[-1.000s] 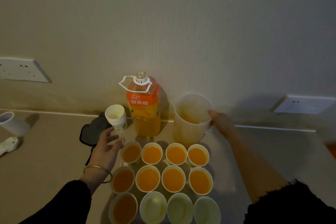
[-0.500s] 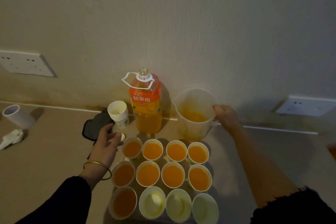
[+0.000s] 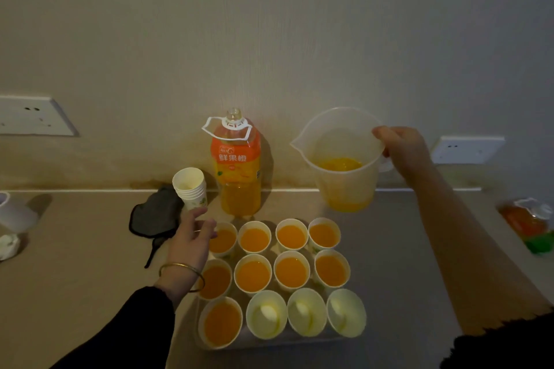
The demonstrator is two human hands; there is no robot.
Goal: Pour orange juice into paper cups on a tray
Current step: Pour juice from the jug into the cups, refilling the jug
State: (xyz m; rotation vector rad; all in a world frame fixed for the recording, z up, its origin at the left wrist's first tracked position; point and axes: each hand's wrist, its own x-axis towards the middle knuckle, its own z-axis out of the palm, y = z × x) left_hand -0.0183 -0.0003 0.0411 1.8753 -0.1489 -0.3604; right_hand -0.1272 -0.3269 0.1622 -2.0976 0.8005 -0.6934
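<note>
Several paper cups stand in rows on a clear tray. Most hold orange juice, such as the front left cup. Three cups in the front row are empty, among them the front right cup. My right hand grips the handle of a clear plastic jug, lifted above the counter behind the tray, with a little juice in its bottom. My left hand hovers with fingers apart at the tray's back left corner, holding nothing. An uncapped orange juice bottle stands by the wall.
A stack of spare paper cups stands left of the bottle, beside a dark cloth. A white cup and crumpled tissue lie far left. Another bottle lies at the right edge. Wall sockets flank the scene.
My right hand has lifted the jug off the counter and moved it right. My left hand has stayed near the tray's back left corner.
</note>
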